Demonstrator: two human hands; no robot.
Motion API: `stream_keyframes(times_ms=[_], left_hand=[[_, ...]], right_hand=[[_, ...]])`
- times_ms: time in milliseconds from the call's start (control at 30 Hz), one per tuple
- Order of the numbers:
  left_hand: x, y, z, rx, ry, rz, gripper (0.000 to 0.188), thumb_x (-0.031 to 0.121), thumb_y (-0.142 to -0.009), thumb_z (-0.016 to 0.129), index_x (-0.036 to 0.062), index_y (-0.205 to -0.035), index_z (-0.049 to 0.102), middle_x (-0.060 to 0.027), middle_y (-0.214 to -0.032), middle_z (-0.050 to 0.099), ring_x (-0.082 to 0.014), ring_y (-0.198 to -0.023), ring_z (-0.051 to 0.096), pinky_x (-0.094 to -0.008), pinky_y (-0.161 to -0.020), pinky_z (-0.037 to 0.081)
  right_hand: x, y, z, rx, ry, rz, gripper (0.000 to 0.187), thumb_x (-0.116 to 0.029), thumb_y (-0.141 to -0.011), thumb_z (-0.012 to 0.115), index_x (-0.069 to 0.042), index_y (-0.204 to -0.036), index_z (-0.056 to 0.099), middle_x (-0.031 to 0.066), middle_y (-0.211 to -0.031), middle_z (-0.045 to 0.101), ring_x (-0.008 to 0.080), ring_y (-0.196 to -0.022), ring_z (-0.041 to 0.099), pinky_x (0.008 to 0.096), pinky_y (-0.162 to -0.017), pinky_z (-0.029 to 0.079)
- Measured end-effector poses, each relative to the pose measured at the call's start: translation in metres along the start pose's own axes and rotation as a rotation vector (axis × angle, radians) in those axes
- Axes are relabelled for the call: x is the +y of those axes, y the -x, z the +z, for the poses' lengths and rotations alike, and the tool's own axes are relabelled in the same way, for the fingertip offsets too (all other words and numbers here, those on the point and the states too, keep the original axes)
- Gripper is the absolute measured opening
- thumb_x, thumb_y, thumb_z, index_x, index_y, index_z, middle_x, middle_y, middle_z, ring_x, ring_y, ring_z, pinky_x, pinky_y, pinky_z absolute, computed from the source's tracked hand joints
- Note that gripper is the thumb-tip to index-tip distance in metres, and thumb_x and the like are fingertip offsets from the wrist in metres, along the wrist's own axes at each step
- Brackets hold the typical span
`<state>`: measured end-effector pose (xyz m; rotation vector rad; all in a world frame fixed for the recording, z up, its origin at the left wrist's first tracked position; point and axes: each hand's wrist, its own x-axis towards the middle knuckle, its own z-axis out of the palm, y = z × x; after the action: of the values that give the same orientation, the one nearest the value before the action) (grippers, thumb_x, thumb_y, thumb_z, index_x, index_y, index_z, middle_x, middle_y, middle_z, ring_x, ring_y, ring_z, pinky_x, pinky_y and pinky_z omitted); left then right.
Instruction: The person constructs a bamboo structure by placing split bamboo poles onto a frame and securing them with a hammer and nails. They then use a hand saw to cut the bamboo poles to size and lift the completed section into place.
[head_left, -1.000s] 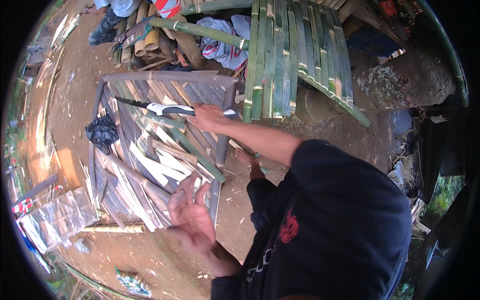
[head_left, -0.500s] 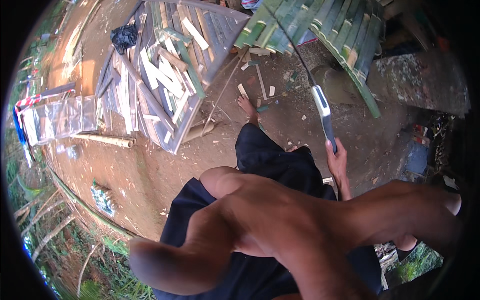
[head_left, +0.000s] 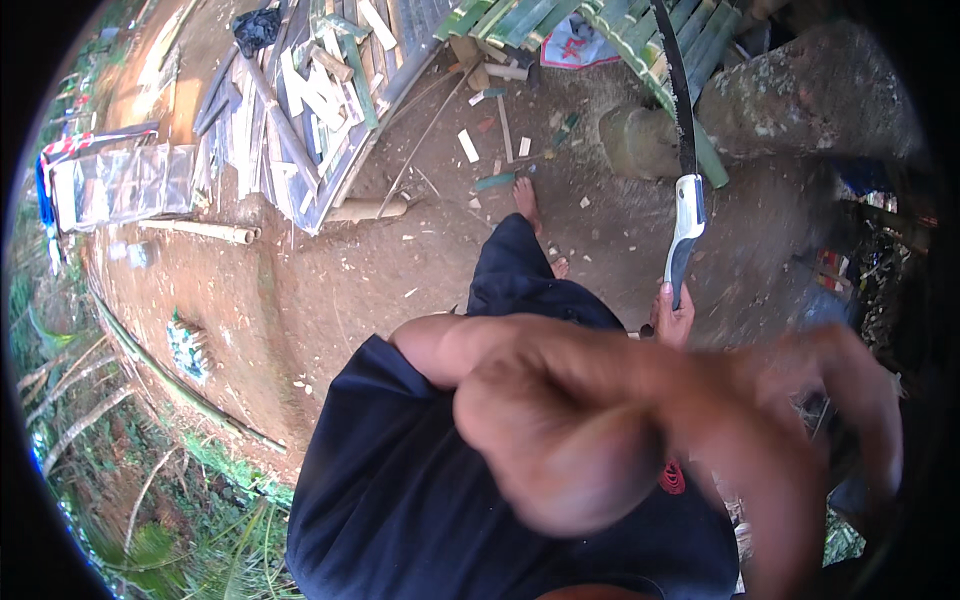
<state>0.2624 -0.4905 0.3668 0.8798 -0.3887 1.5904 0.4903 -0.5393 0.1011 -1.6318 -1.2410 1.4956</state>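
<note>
Dirt ground [head_left: 340, 300], hands [head_left: 674, 325] [head_left: 650, 390] — right gripping saw [head_left: 688, 190] upright, left splayed, blurred

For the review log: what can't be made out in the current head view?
All in the head view:
Saw: tip cut off by the upper edge.
Left grip: fingers blurred, close to the lens.
Right grip: wrist hidden behind the left grip.
Red print: partly hidden by the left grip.
Black bag: contents, if any.

Bright daylight, fisheye-bent edges, blurry foreground
</note>
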Motion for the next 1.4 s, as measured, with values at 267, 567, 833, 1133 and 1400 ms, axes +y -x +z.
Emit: stream_keyframes(times_ms=[267, 567, 833, 1133, 1400], left_hand=[[-0.013, 0.156, -0.238, 0.763, -1.524, -0.888, 0.041, 0.034, -0.100, 0.050, 0.0006, -0.078, 0.061, -0.0079, -0.075, 0.065, -0.0138, -0.077, 0.062, -0.0313, -0.063, 0.045], [-0.019, 0.409, -0.285, 0.621, -1.471, -2.083, 0.044, 0.035, -0.084, 0.064, 0.0053, -0.116, 0.060, -0.0230, -0.112, 0.063, -0.0390, -0.114, 0.056, -0.0490, -0.093, 0.047], [-0.074, 0.508, -0.243, 0.349, -1.265, -1.724, 0.026, 0.025, -0.083, 0.054, 0.0069, -0.097, 0.066, -0.0175, -0.094, 0.067, -0.0374, -0.088, 0.065, -0.0466, -0.077, 0.053], [-0.067, 0.290, -0.302, 0.202, -1.314, -2.155, 0.035, 0.032, -0.091, 0.053, 0.0065, -0.113, 0.063, -0.0219, -0.111, 0.065, -0.0406, -0.105, 0.062, -0.0461, -0.091, 0.050], [-0.048, 0.126, -0.496, 0.097, -2.516, -0.370, 0.038, 0.009, -0.082, 0.066, 0.0051, -0.120, 0.059, -0.0229, -0.128, 0.052, -0.0427, -0.123, 0.047, -0.0518, -0.104, 0.038]], right_hand=[[-0.050, -0.103, 0.011, -0.040, 0.064, -0.100, 0.013, -0.014, -0.091, 0.062, -0.004, -0.095, 0.056, -0.0044, -0.074, 0.047, 0.0067, -0.070, 0.042, 0.0257, -0.060, 0.038], [-0.062, -0.190, 0.020, -0.167, 0.090, -0.145, 0.021, -0.021, -0.093, 0.062, -0.001, -0.100, 0.057, -0.0013, -0.067, 0.053, 0.0043, -0.058, 0.046, 0.0229, -0.050, 0.036], [-0.057, -0.220, -0.024, -0.287, 0.136, -0.161, 0.030, -0.024, -0.096, 0.057, 0.000, -0.114, 0.056, 0.0025, -0.073, 0.057, 0.0102, -0.064, 0.054, 0.0273, -0.057, 0.043], [-0.011, -0.300, 0.028, -0.390, -0.121, -0.119, 0.040, -0.038, -0.101, 0.041, -0.001, -0.112, 0.052, 0.0004, -0.058, 0.049, 0.0076, -0.048, 0.048, 0.0248, -0.045, 0.039], [0.119, -0.418, 0.126, -0.338, -0.220, -0.271, 0.041, -0.044, -0.101, 0.040, -0.005, -0.091, 0.048, -0.0019, -0.060, 0.045, 0.0049, -0.047, 0.040, 0.0227, -0.042, 0.033]])
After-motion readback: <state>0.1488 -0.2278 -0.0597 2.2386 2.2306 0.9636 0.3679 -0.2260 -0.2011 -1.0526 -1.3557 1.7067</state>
